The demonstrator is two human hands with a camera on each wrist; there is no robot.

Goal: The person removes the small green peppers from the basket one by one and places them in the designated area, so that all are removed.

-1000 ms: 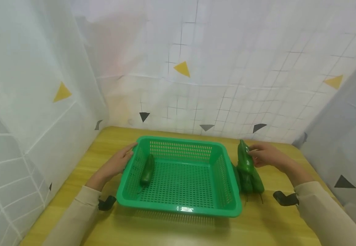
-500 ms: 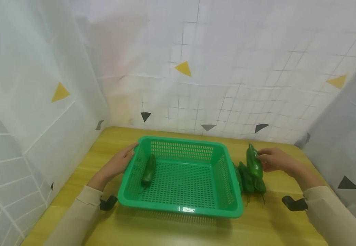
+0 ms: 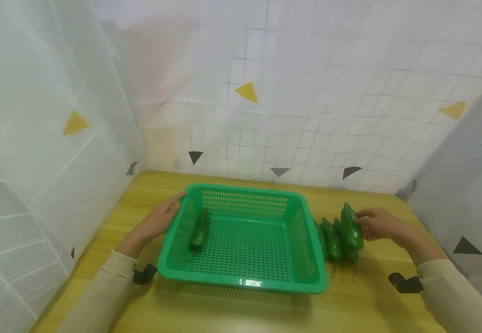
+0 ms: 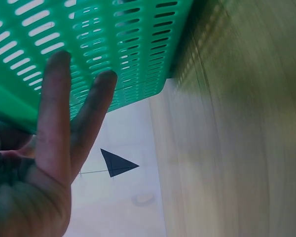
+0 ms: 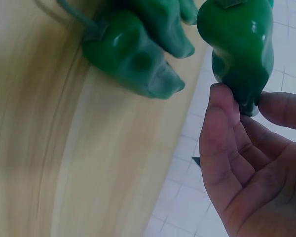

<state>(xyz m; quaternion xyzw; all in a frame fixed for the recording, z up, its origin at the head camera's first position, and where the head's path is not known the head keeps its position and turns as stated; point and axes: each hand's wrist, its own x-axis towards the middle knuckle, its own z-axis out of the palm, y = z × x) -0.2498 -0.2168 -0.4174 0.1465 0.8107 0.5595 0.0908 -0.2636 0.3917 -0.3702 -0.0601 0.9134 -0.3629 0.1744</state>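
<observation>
On the table stands a green plastic basket (image 3: 241, 285) with one green pepper (image 3: 200, 233) inside, near its left wall. My left hand (image 3: 157, 223) touches the basket's left side from outside; in the left wrist view two fairly straight fingers (image 4: 54, 118) lie against its slotted wall. My right hand (image 3: 384, 225) pinches another green pepper (image 3: 351, 229) between thumb and fingers, near its narrow end. This held pepper (image 5: 239, 44) hangs off the table in the right wrist view. Several other green peppers (image 3: 331, 240) lie side by side right of the basket, the held one partly covering them.
The table (image 3: 261, 314) has a yellowish wood grain. Pale sheeting with triangles and thin lines (image 3: 282, 120) rises behind it and at both sides. Dark wrist bands (image 3: 405, 283) sit at both sleeves.
My right hand has moved right and toward me with the pepper, from over the middle of the row to its right end. The left hand and basket have stayed put.
</observation>
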